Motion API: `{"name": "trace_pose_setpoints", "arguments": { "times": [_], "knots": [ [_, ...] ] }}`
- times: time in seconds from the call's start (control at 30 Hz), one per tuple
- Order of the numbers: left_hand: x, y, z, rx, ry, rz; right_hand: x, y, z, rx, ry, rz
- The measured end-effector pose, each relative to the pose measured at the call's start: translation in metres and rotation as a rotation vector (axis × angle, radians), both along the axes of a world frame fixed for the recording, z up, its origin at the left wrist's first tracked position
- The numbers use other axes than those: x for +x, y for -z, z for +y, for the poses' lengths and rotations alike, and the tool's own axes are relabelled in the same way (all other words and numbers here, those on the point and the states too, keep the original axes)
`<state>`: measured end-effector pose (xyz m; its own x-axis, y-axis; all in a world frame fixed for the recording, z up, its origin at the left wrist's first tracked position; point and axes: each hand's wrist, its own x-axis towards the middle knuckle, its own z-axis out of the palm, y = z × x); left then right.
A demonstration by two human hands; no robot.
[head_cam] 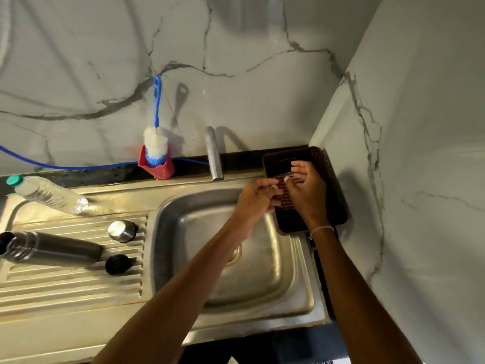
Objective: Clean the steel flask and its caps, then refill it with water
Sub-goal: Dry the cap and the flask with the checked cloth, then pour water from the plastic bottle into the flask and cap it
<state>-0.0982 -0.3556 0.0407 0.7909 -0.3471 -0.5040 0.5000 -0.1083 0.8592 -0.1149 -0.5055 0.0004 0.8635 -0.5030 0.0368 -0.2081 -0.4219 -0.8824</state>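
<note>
Steel flask [56,248] lies on its side on the ribbed draining board [70,282] at the left of the sink [296,298], its open mouth towards the left edge of the view. The sink's basin lies to the right of that board. At its far right corner a dark tray [336,206] sits on the counter [118,174], tucked into the angle of the marbled walls.

Both arms reach across the basin to this tray. The left grip [258,198] is blurred, fingers curled at the tray's near left edge; whether it grasps anything I cannot tell. The right grip [308,189] hovers over the tray's reddish mesh floor, fingers loosely bent, and I cannot tell if it is released or pinching something. A thin bracelet [321,229] circles the right wrist.

A clear plastic bottle [49,194] with a green top lies behind the flask. Against the back wall a red holder [162,170] carries a blue-handled bottle brush [154,144], and the tap [214,153] stands just right of it. A steel cap [122,230] stands beside the flask's base, and a black cap [117,264] lies near it, apart from the flask.
</note>
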Motion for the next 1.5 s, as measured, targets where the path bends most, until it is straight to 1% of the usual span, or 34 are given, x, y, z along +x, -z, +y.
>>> {"name": "trace_pose_setpoints", "arguments": {
  "times": [0.1,0.23,0.33,0.43,0.47,0.6,0.67,0.73,0.9,0.97,1.03,1.1,1.13,1.2,1.27,1.37,1.43,1.5],
  "knots": [
    [-0.013,-0.006,0.051,0.0,-0.036,-0.039,-0.014,-0.01,0.044,-0.018,-0.068,-0.082],
    [-0.032,-0.012,0.121,0.053,-0.155,-0.057,-0.038,-0.01,0.097,-0.06,-0.166,-0.099],
    [-0.048,-0.012,0.179,0.107,-0.226,-0.113,-0.049,-0.004,0.136,-0.068,-0.251,-0.056],
    [-0.066,-0.014,0.235,0.066,-0.331,-0.134,-0.055,0.0,0.18,-0.073,-0.328,0.004],
    [-0.071,-0.015,0.25,0.079,-0.358,-0.153,-0.055,0.001,0.193,-0.062,-0.345,0.013],
    [-0.085,-0.01,0.304,0.217,-0.427,-0.225,-0.053,0.004,0.24,-0.06,-0.433,0.034],
    [-0.089,-0.012,0.323,0.254,-0.49,-0.251,-0.051,0.004,0.258,-0.061,-0.483,0.052],
    [-0.092,-0.016,0.343,0.299,-0.57,-0.323,-0.047,0.002,0.28,-0.072,-0.535,0.05],
    [-0.086,-0.034,0.391,0.493,-0.733,-0.641,-0.014,-0.006,0.331,-0.101,-0.681,0.042],
    [-0.072,-0.044,0.416,0.526,-0.844,-0.679,0.009,-0.011,0.356,-0.12,-0.755,0.053],
    [-0.049,-0.053,0.445,0.561,-0.919,-0.673,0.038,-0.015,0.385,-0.159,-0.815,0.054],
    [-0.017,-0.052,0.478,0.66,-0.886,-0.661,0.07,-0.017,0.415,-0.2,-0.859,0.026],
    [0.0,-0.049,0.492,0.713,-0.829,-0.652,0.086,-0.017,0.43,-0.211,-0.884,0.026],
    [0.031,-0.043,0.514,0.813,-0.676,-0.642,0.116,-0.012,0.456,-0.241,-0.953,0.066],
    [0.056,-0.036,0.528,0.967,-0.514,-0.688,0.143,-0.003,0.481,-0.297,-1.014,0.102],
    [0.089,-0.025,0.533,1.206,-0.193,-0.771,0.172,0.014,0.509,-0.345,-1.008,0.137],
    [0.11,-0.017,0.533,1.299,0.007,-0.768,0.183,0.023,0.524,-0.32,-1.003,0.135],
    [0.123,-0.011,0.531,1.327,0.113,-0.786,0.187,0.03,0.533,-0.299,-1.008,0.107]
  ]
}}
